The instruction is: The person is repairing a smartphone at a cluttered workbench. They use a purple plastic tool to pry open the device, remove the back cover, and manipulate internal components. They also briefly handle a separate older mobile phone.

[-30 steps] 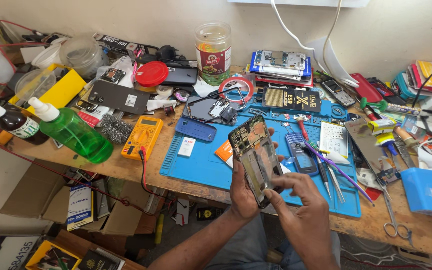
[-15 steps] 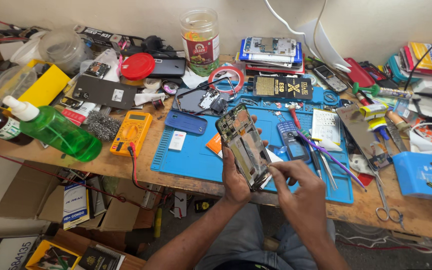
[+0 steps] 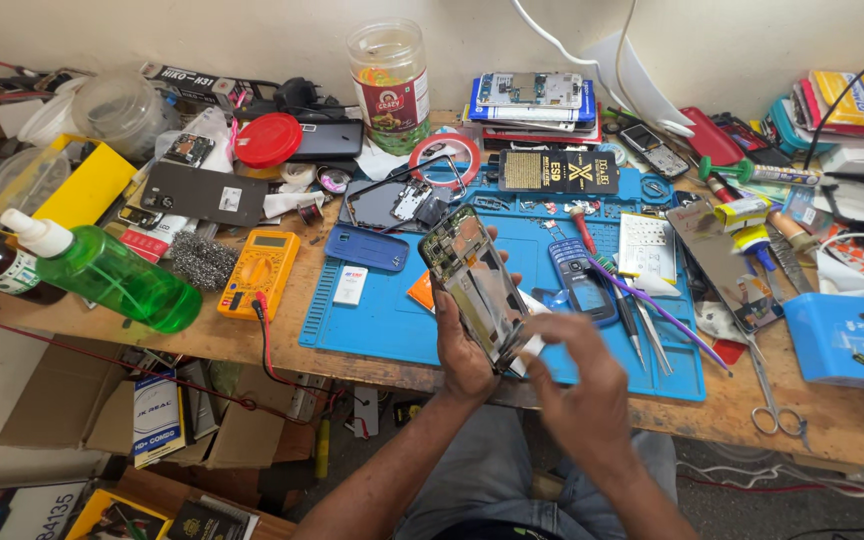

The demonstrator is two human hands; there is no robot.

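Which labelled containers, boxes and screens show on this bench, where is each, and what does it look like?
Clear plastic jar with red label: back centre, upright.
Yellow multimeter with grey screen: left of the blue mat.
Green spray bottle: front left, lying down.
Blue box with white print: front right.
Opened phone: in left hand, right hand at its lower end.

Bare forearms, grey-blue trousers

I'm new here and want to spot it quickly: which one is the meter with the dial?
Find the blue work mat on the wooden bench. Just off its left edge lies the multimeter, between the mat and a green bottle. It alone is orange-yellow with a round dial.
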